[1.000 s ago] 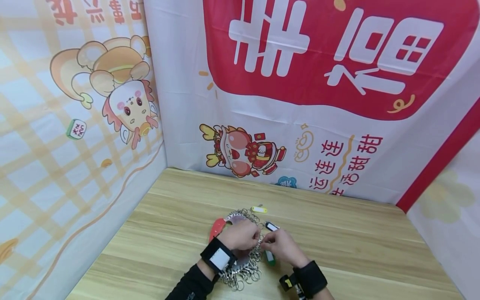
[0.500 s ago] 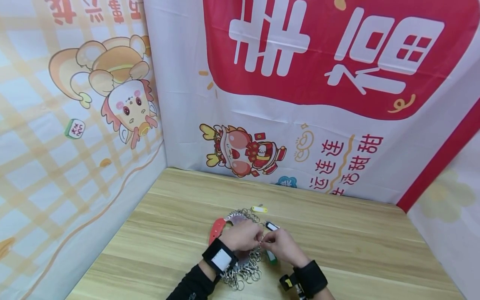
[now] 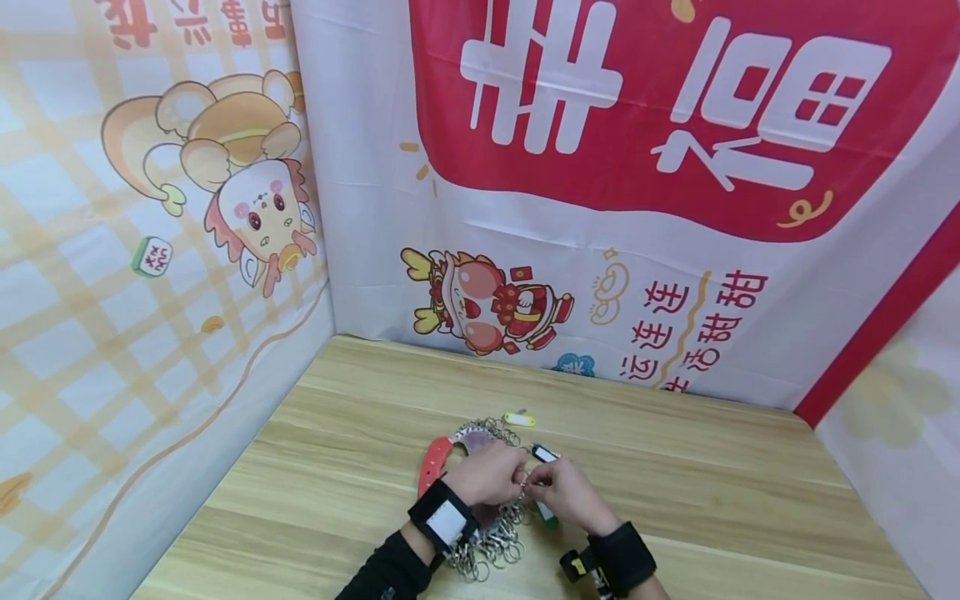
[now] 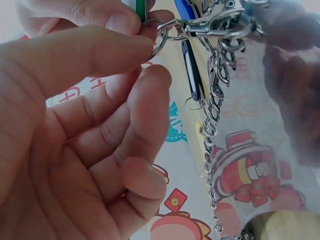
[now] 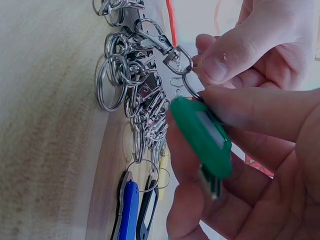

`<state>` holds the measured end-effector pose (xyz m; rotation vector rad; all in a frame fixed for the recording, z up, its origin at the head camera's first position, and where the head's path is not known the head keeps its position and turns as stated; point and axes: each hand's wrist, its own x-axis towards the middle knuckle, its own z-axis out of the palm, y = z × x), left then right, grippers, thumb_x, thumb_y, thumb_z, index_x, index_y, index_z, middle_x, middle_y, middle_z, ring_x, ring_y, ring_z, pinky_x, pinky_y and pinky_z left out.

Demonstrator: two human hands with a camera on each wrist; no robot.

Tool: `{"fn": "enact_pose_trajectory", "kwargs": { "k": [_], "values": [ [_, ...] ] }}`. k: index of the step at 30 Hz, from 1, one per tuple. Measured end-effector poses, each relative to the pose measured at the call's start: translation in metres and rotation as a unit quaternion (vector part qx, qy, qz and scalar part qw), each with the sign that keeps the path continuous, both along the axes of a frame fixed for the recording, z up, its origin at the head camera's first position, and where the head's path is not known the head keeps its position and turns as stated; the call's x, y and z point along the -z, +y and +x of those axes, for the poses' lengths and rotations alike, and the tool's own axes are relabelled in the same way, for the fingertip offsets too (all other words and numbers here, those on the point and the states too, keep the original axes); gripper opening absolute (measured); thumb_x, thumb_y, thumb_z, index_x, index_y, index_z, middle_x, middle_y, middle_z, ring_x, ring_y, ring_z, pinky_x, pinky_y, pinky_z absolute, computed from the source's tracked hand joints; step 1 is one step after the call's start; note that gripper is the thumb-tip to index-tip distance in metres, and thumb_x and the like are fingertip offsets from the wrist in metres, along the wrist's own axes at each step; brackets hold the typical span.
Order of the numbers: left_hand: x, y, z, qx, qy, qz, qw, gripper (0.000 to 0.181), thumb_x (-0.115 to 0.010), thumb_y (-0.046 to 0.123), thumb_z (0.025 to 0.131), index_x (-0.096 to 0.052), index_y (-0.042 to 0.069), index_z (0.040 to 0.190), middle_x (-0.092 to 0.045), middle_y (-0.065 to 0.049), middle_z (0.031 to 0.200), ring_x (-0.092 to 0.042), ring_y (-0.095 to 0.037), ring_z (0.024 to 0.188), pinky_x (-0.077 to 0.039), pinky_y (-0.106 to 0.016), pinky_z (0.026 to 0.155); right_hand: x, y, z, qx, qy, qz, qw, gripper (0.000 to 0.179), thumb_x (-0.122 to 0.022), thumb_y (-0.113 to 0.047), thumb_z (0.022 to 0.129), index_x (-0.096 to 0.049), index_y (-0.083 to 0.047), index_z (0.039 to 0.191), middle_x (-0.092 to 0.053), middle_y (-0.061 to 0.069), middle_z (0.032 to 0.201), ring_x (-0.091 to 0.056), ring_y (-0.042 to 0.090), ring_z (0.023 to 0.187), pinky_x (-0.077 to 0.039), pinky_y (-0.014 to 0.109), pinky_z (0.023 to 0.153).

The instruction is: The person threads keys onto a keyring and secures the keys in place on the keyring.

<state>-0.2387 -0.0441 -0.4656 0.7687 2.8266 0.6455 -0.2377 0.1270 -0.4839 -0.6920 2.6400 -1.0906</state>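
Over the right side of a metal key holder with a red handle (image 3: 433, 462), my two hands meet. My left hand (image 3: 487, 475) pinches a small metal ring (image 4: 166, 36) between thumb and index finger, its other fingers loosely bent. In the right wrist view, this ring joins the swivel end of a snap hook (image 5: 160, 42) on the holder's edge. My right hand (image 3: 566, 492) holds a green key tag (image 5: 200, 135) by its ring, thumb and fingertips close to the left fingertips. A key hangs partly hidden under the tag.
Several snap hooks with split rings (image 5: 112, 82) crowd the holder's edge. Beyond the hands lie a black key tag (image 3: 545, 452) and a yellow key tag (image 3: 519, 419). A blue key tag (image 5: 129, 210) lies beside the black one. Printed cloth walls (image 3: 367, 250) border the wooden table (image 3: 300, 467).
My left hand has shifted slightly right, closer against the right fingertips. The green tag has moved a little down and right. My right hand has barely moved.
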Motion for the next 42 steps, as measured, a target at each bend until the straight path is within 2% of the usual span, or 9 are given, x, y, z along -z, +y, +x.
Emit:
{"fn": "enact_pose_trajectory", "kwargs": {
  "k": [16, 24, 29, 42],
  "values": [
    [0.0025, 0.0018, -0.0014, -0.014, -0.017, 0.023, 0.9995, 0.024, -0.072, 0.009, 0.078, -0.054, 0.019, 0.066, -0.051, 0.007, 0.065, -0.048, -0.007, 0.055, -0.039, -0.022, 0.051, -0.0013, 0.0014, 0.0008, 0.013, -0.032, -0.013, 0.9993, 0.010, -0.064, -0.009, 0.087, -0.070, -0.007, 0.078, -0.060, -0.005, 0.070, -0.048, 0.012, 0.063, -0.035, 0.024, 0.054],
    [0.0011, 0.0041, 0.0012, -0.018, -0.022, 0.037, 0.9989, 0.029, -0.074, 0.021, 0.080, -0.052, 0.019, 0.060, -0.049, 0.007, 0.057, -0.048, -0.007, 0.046, -0.038, -0.020, 0.047, 0.0002, 0.0020, 0.0004, 0.017, -0.053, -0.014, 0.9984, 0.011, -0.063, -0.008, 0.087, -0.069, -0.010, 0.079, -0.059, -0.004, 0.070, -0.046, 0.012, 0.060, -0.034, 0.023, 0.052],
    [0.0028, 0.0053, 0.0006, -0.017, -0.015, 0.033, 0.9992, 0.032, -0.073, 0.022, 0.081, -0.051, 0.018, 0.058, -0.045, 0.008, 0.051, -0.044, -0.005, 0.041, -0.035, -0.019, 0.044, -0.0001, 0.0023, -0.0001, 0.012, -0.048, -0.011, 0.9987, 0.011, -0.063, -0.007, 0.087, -0.069, -0.012, 0.079, -0.059, -0.004, 0.070, -0.046, 0.012, 0.059, -0.034, 0.023, 0.052],
    [0.0032, 0.0034, -0.0005, -0.024, -0.023, 0.044, 0.9985, 0.024, -0.074, 0.008, 0.075, -0.055, 0.019, 0.065, -0.051, 0.010, 0.065, -0.049, -0.006, 0.057, -0.040, -0.020, 0.056, -0.0020, 0.0015, 0.0012, 0.016, -0.037, -0.007, 0.9992, 0.010, -0.064, -0.009, 0.086, -0.069, -0.010, 0.077, -0.058, -0.004, 0.070, -0.047, 0.012, 0.061, -0.036, 0.024, 0.053]
  ]
}}
